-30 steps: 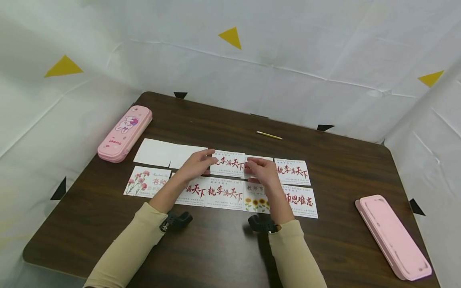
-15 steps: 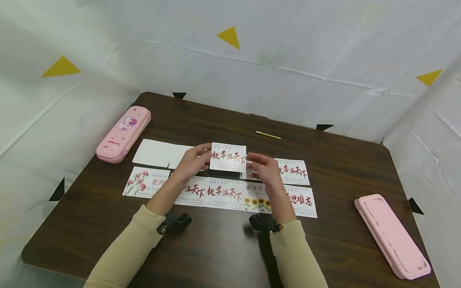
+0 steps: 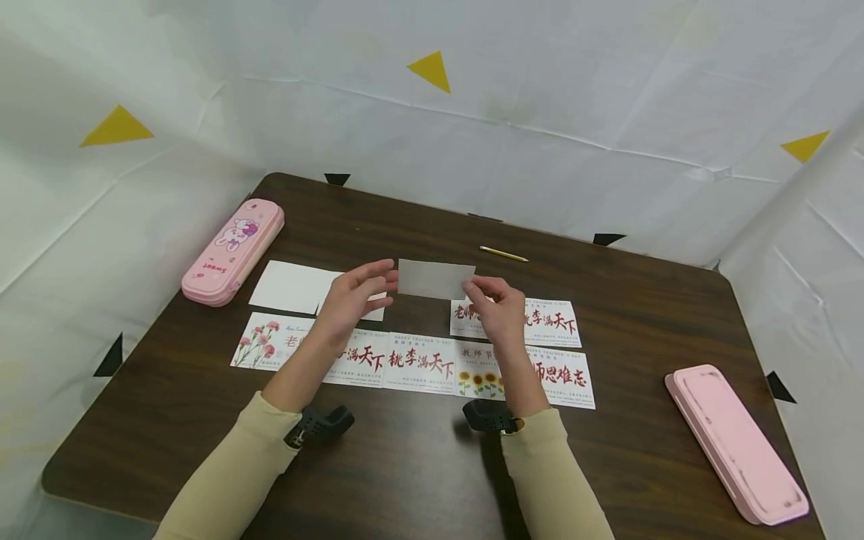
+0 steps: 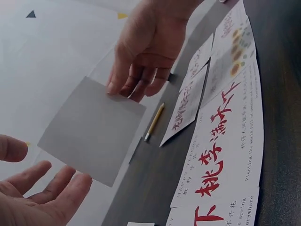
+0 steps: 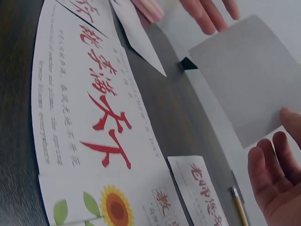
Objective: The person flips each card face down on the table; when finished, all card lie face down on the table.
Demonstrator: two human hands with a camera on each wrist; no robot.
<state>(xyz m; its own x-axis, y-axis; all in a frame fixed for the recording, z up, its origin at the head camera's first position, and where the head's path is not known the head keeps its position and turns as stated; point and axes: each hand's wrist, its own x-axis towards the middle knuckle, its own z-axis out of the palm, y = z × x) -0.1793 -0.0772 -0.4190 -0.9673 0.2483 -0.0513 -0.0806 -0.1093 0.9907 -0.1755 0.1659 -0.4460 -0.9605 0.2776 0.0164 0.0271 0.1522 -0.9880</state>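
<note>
A card (image 3: 435,280) is raised above the table, its blank grey-white side showing. My right hand (image 3: 498,307) pinches one corner of it between thumb and fingers. By the opposite edge is my left hand (image 3: 352,300); in the left wrist view its thumb stands apart from the card and the fingers lie close to the edge, whether touching I cannot tell. Below, a front row of printed cards (image 3: 420,364) lies on the table, with red lettering, carnations or sunflowers. Two more lettered cards (image 3: 550,322) lie behind at the right, partly covered by the right hand.
Blank white cards (image 3: 290,286) lie at the back left, partly behind the left hand. A pink pencil case (image 3: 232,251) stands at the table's left and another pink case (image 3: 737,446) at the right. A yellow pencil (image 3: 502,253) lies near the back edge. White sheeting (image 3: 574,90) surrounds the table.
The lettered card has come up from the back row and turned over to its blank side. My right hand pinches it now; the left hand's fingers have spread beside it.
</note>
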